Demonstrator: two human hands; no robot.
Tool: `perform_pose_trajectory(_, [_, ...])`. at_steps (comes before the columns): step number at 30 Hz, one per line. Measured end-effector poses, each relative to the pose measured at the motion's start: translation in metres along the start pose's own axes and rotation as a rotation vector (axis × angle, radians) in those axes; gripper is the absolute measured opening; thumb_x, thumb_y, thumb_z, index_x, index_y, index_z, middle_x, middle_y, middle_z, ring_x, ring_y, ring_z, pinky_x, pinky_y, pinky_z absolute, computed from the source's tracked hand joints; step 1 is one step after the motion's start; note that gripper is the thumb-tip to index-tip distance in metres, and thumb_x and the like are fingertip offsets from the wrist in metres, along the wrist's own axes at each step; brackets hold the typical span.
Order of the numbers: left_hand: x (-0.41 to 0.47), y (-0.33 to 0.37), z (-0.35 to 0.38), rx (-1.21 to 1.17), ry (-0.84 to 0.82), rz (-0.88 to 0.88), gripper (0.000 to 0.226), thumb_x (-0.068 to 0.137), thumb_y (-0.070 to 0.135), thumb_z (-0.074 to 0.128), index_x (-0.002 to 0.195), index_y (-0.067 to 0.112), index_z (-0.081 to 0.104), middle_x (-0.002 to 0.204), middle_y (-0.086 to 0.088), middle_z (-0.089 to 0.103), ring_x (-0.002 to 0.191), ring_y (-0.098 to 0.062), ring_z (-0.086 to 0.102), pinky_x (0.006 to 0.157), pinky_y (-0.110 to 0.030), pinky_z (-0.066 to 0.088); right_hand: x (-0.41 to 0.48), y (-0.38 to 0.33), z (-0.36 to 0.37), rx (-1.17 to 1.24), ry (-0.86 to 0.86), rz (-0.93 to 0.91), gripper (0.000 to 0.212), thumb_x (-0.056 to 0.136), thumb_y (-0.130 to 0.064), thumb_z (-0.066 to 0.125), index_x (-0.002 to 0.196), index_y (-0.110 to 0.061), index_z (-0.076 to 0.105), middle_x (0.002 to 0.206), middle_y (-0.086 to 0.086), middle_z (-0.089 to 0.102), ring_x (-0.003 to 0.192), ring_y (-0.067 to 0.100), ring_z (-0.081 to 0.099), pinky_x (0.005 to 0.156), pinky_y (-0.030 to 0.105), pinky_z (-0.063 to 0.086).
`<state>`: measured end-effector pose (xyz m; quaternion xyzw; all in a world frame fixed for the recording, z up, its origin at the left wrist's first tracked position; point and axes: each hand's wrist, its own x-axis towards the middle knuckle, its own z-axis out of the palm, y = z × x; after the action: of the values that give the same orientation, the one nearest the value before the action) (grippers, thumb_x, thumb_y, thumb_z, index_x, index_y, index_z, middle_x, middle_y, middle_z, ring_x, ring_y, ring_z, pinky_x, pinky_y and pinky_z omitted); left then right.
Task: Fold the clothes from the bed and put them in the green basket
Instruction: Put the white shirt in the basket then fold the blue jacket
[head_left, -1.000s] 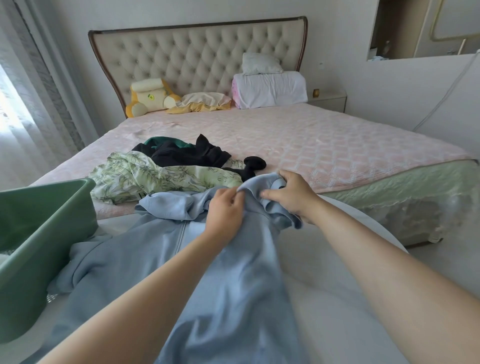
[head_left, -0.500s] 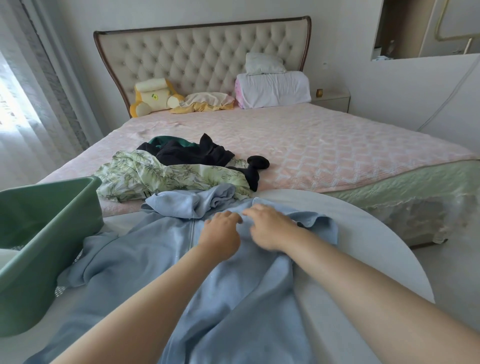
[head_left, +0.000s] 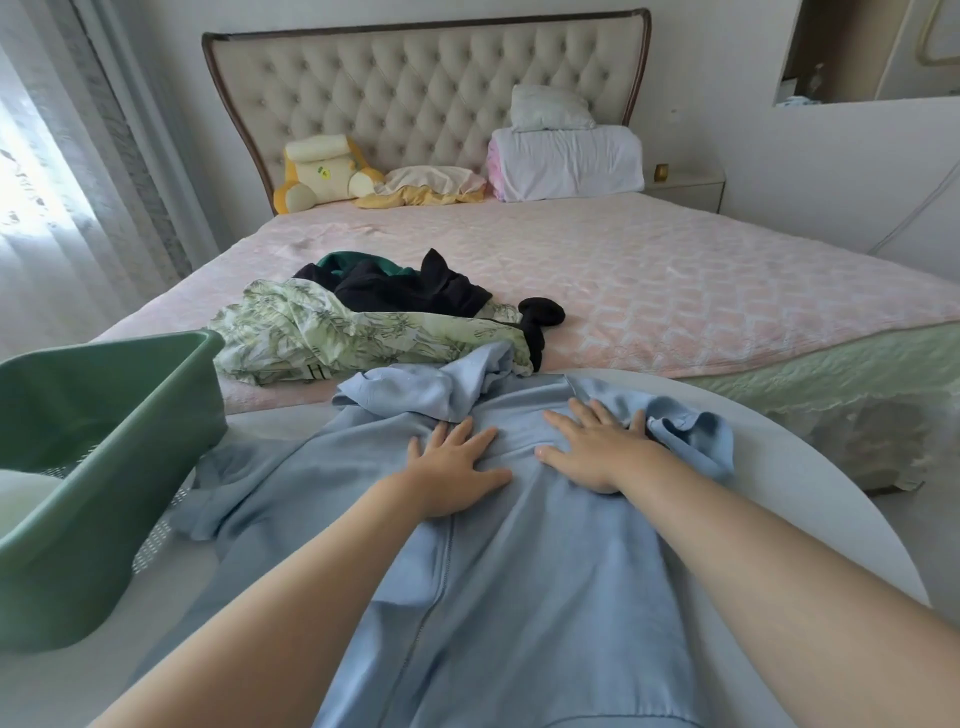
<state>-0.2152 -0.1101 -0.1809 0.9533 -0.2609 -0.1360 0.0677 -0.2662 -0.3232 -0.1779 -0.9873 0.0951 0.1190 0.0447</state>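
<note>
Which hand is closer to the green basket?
The left hand. It presses flat on the blue jacket, right of the green basket; the right hand presses the jacket farther right, beyond the left one.

Green basket (head_left: 109, 519) blocks left; clothes pile (head_left: 358, 332) ahead; right passable.

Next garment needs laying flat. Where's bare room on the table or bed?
Free: the white table right of the blue jacket, out to its rim; the pink bedspread right of the black clothes, up to the pillows. Crowded: between green basket and jacket; the bed's near-left, under the leaf-print garment.
</note>
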Motion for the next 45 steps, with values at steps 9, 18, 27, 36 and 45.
perform_pose_trajectory(9, [-0.068, -0.092, -0.004, 0.051, 0.386, -0.095, 0.044, 0.096, 0.049, 0.047, 0.135, 0.028, 0.044, 0.141, 0.0, 0.038, 0.135, -0.029, 0.034, 0.106, -0.044, 0.034, -0.02, -0.126, -0.004, -0.049, 0.232, -0.344, 0.058, 0.095, -0.041, 0.044, 0.149, -0.023, 0.035, 0.153, 0.012, 0.032, 0.144, 0.03, 0.025, 0.117, 0.049, 0.021])
perform_pose_trajectory(18, [-0.139, -0.138, 0.002, 0.053, 0.025, -0.349, 0.079, 0.092, 0.075, 0.027, 0.157, 0.038, 0.001, 0.166, 0.0, -0.012, 0.152, -0.026, -0.015, 0.12, -0.053, -0.007, -0.072, -0.178, 0.026, -0.056, -0.057, -0.426, 0.079, 0.094, -0.073, 0.034, 0.159, -0.042, 0.001, 0.168, 0.002, -0.014, 0.154, 0.019, -0.014, 0.122, 0.055, -0.004])
perform_pose_trajectory(27, [-0.204, -0.117, -0.037, -0.019, 0.182, 0.144, 0.031, 0.079, 0.045, 0.073, 0.085, 0.027, 0.05, 0.09, 0.007, 0.053, 0.087, -0.018, 0.051, 0.075, -0.031, 0.041, -0.156, -0.184, 0.01, 0.153, 0.224, -0.74, 0.027, 0.086, -0.051, 0.067, 0.091, -0.03, 0.051, 0.093, -0.012, 0.048, 0.083, 0.009, 0.047, 0.074, 0.03, 0.039])
perform_pose_trajectory(36, [-0.274, -0.12, -0.042, 0.096, -0.504, 0.005, 0.063, 0.056, 0.054, 0.091, 0.1, 0.043, 0.047, 0.109, 0.015, 0.05, 0.097, -0.014, 0.055, 0.076, -0.028, 0.045, -0.217, -0.203, 0.026, 0.049, -0.059, -0.78, 0.064, 0.06, -0.08, 0.071, 0.105, -0.037, 0.057, 0.083, -0.02, 0.052, 0.075, 0.001, 0.051, 0.072, 0.025, 0.044])
perform_pose_trajectory(45, [-0.294, -0.149, -0.032, 0.053, 0.023, 0.122, 0.035, 0.08, 0.005, 0.056, 0.091, 0.038, 0.06, 0.096, 0.013, 0.057, 0.088, -0.015, 0.055, 0.079, -0.029, 0.049, -0.227, -0.228, 0.031, 0.122, -0.029, -0.738, 0.034, 0.081, -0.019, 0.057, 0.112, -0.032, 0.051, 0.104, -0.005, 0.065, 0.093, 0.019, 0.06, 0.073, 0.033, 0.045])
